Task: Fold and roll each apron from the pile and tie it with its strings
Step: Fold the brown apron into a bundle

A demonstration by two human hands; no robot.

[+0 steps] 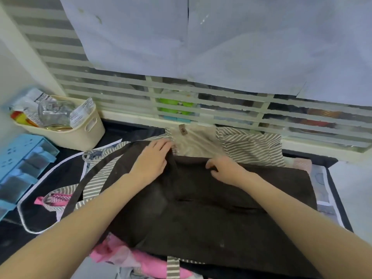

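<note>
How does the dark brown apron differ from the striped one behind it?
The dark brown apron is plain and lies spread on top under both hands; the striped apron has grey-and-white stripes, a beige panel, and lies mostly covered behind it. Both are cloth aprons in the pile.

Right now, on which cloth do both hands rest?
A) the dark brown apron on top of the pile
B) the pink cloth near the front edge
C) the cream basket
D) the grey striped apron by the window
A: the left hand lies flat on the far edge of the dark brown apron, and the right hand pinches a fold of the same apron.
</note>
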